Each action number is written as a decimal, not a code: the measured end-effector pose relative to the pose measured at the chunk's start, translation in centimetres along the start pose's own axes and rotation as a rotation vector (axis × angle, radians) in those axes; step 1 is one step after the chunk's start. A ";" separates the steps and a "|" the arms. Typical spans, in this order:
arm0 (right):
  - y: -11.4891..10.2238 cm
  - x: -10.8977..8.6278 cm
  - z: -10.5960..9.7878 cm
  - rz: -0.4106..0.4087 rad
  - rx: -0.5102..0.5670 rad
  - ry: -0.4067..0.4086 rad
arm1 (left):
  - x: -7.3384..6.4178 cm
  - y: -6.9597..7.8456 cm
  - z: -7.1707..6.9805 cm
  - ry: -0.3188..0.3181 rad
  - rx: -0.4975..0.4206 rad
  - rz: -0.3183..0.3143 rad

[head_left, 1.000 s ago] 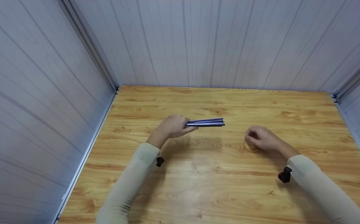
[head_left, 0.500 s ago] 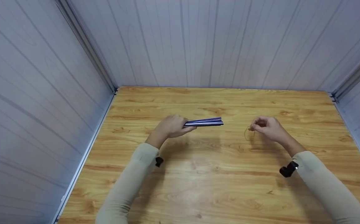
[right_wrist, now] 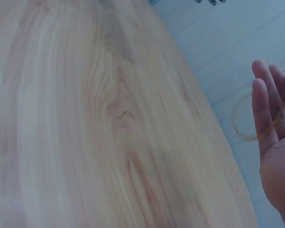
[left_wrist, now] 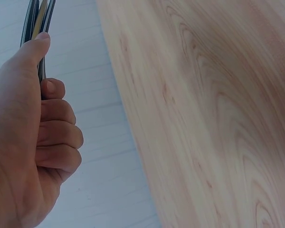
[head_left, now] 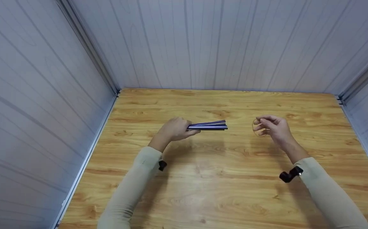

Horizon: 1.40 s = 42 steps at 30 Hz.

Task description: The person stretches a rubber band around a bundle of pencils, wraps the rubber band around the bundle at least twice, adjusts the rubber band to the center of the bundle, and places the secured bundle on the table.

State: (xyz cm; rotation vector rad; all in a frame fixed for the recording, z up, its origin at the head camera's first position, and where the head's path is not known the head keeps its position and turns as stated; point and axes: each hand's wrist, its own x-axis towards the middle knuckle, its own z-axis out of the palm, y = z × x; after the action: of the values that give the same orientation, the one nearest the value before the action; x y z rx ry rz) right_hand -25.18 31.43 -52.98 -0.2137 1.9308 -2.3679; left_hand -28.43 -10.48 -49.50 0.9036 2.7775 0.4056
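My left hand (head_left: 174, 128) grips a bundle of thin, dark bluish pencils (head_left: 208, 126), held level above the table with their far ends pointing right and slightly fanned. In the left wrist view the fingers (left_wrist: 59, 128) curl round the bundle and the thumb lies along it. Apart from the bundle, to its right, my right hand (head_left: 274, 128) pinches a thin yellowish rubber band (head_left: 253, 126) between thumb and forefinger. The band hangs as a loose loop, and the other fingers (right_wrist: 261, 111) are spread near it, partly inside the loop as far as can be told.
Both hands are over a wood-grain table (head_left: 196, 190). Pale panelled walls (head_left: 200, 44) enclose it at the back, left and right. A small black wrist camera (head_left: 290, 175) sits at the right sleeve, another at the left.
My right hand has risen away from the table and moved a little farther back, with the rubber band hanging from it; its fingers have spread. The left hand and pencils stay nearly still.
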 end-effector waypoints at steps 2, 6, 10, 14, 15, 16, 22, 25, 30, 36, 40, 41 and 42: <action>-0.2 0.0 0.2 -0.002 0.032 -0.015 | 0.0 -0.1 -0.1 -0.004 -0.009 -0.003; -0.2 0.1 0.6 -0.021 0.004 -0.029 | 0.0 -0.2 -0.4 -0.002 -0.017 -0.003; 0.0 0.1 0.9 -0.057 -0.010 -0.005 | -0.1 -0.3 -0.8 0.026 -0.018 -0.013; 0.3 -0.1 1.2 -0.066 0.021 0.005 | -0.1 -0.4 -1.4 0.055 -0.024 -0.019; 0.3 -0.1 1.3 -0.064 0.020 0.005 | -0.1 -0.4 -1.6 0.060 -0.026 -0.019; 0.4 -0.2 1.3 -0.070 0.014 -0.004 | -0.1 -0.4 -1.7 0.061 -0.031 -0.017; 0.9 -0.3 1.7 -0.121 -0.112 -0.120 | -0.2 -0.2 -2.4 0.045 -0.058 -0.022; 1.1 -0.2 2.4 -0.132 -0.164 -0.147 | 0.0 0.0 -2.6 0.033 -0.056 -0.026; 1.1 0.3 4.0 -0.142 -0.155 -0.143 | 0.5 0.7 -2.8 0.027 -0.050 0.004; 0.9 0.7 6.1 -0.160 -0.105 -0.167 | 1.2 1.6 -2.7 0.029 -0.037 0.045; 0.8 1.2 7.5 -0.172 -0.104 -0.170 | 1.5 1.9 -2.5 0.030 -0.026 0.054; 0.8 1.3 7.8 -0.177 -0.108 -0.174 | 1.6 2.0 -2.4 0.029 -0.023 0.053; 0.8 1.4 8.1 -0.185 -0.113 -0.181 | 1.7 2.1 -2.3 0.028 -0.019 0.051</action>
State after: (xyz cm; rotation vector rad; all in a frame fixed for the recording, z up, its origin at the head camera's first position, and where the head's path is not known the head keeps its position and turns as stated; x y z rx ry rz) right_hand -25.32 23.24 -52.06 -0.6178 2.0376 -2.2532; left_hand -29.19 -8.29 -46.86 0.9740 2.7757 0.4560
